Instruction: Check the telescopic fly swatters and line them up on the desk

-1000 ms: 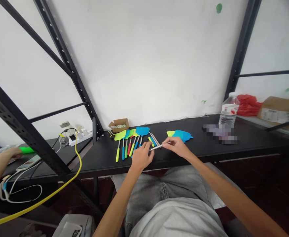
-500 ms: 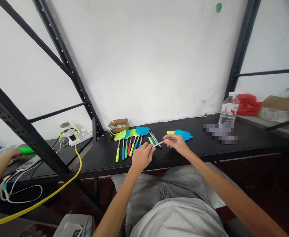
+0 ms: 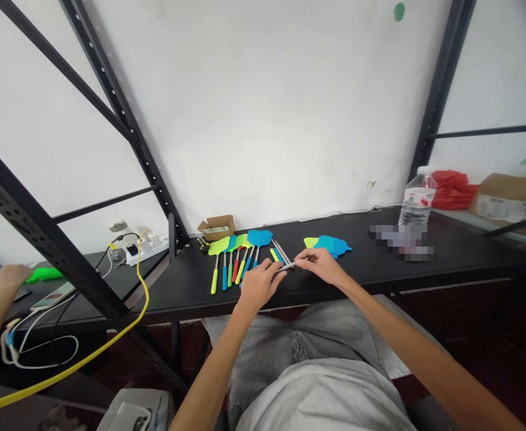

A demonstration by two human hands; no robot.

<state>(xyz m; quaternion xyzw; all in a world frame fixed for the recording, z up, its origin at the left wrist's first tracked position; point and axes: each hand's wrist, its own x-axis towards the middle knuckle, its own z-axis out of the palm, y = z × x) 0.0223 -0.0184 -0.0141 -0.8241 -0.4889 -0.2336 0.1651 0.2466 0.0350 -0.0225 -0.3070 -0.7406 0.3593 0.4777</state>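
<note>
A thin grey metal rod (image 3: 286, 267) lies across between my two hands, over the front of the black table. My left hand (image 3: 259, 285) is closed round its left part. With thumb and fingertips, my right hand (image 3: 320, 264) pinches the other end. Just behind the hands lie several loose grey rods (image 3: 281, 250) beside a yellow handle (image 3: 274, 255) and a blue one. Left of them, fly swatters (image 3: 259, 238) with yellow, blue, green and red handles lie in a row. Loose blue and yellow swatter heads (image 3: 333, 245) rest behind my right hand.
A small open cardboard box (image 3: 218, 226) stands at the back left. To the right are a water bottle (image 3: 417, 197), a red bag (image 3: 453, 190) and a brown package (image 3: 509, 194). A yellow cable (image 3: 143, 287) hangs at left, near another person's arm (image 3: 2, 299).
The rod and my right hand have dropped slightly, and the rod lies a little flatter. The other person's hand at far left has shifted left.
</note>
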